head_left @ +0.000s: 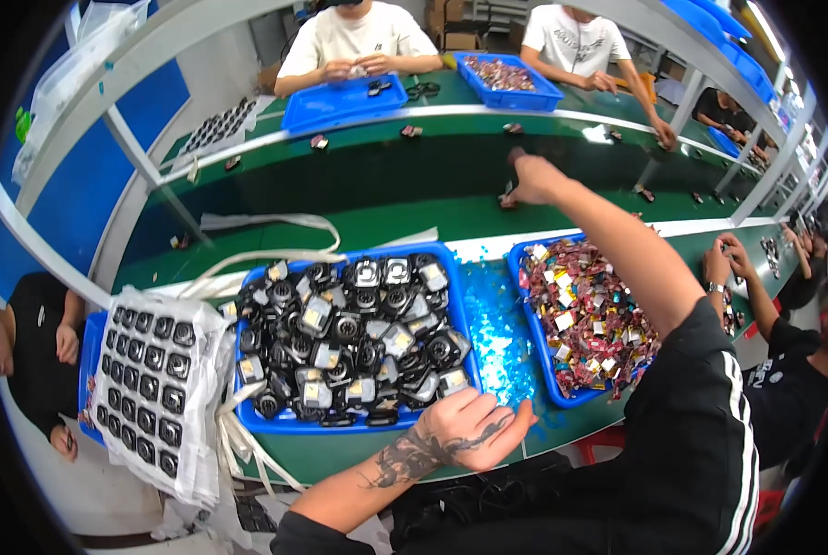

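My right hand (541,181) reaches out over the green conveyor, well past the tubs. Its fingers are bent and partly blurred, with a small dark piece (507,198) at the fingertips that I cannot make out. My left hand (469,429), tattooed on the back and wrist, is closed with its fingers curled under, so whatever it may hold is hidden. It hovers by the front right corner of a blue tub (340,427) heaped with black round-lensed camera-like modules (347,328). To its right a second blue tub (553,387) holds many small dark-red circuit pieces (576,305).
Blue glittering scraps (499,324) lie between the tubs. At left, a white tray (212,407) carries rows of black square parts, beside white straps (247,444). Small parts ride the conveyor (340,199). White frame bars (132,143) cross overhead. Co-workers sit opposite and at both sides.
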`<state>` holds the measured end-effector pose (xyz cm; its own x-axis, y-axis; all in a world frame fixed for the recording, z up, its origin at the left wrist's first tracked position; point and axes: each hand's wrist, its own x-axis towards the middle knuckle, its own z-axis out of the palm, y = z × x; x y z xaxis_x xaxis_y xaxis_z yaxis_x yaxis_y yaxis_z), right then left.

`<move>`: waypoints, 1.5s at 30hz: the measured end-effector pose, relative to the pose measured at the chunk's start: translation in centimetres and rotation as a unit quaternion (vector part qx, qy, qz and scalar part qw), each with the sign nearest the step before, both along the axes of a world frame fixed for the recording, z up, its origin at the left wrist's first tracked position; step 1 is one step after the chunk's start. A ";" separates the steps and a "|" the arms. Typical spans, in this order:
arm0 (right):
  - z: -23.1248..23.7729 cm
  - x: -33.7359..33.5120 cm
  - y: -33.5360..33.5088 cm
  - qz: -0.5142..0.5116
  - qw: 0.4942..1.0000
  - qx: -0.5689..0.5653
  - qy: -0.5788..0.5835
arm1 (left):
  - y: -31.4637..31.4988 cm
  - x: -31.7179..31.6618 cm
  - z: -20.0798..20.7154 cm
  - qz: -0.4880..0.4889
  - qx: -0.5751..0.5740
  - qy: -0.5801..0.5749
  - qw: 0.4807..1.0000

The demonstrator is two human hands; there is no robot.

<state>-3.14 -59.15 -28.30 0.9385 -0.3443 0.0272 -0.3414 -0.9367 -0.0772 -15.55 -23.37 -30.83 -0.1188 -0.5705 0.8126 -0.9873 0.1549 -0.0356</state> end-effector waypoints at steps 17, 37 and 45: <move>1.6 -6.5 17.4 0.301 0.951 0.003 -0.070 | 0.5 0.5 0.3 0.014 -0.048 0.168 0.985; 4.2 -15.8 19.2 0.449 0.847 -0.095 -0.269 | 0.3 2.2 2.1 -0.110 -0.059 0.822 0.556; 5.4 -18.5 10.6 0.219 0.927 0.059 -0.298 | 0.8 2.0 2.5 -0.152 -0.021 0.861 0.485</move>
<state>-21.63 -48.56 -22.92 0.8192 0.0326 0.5726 0.2065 -0.9482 -0.2414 -13.53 -22.60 -28.34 0.6837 -0.7175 -0.1330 0.5088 0.3380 0.7917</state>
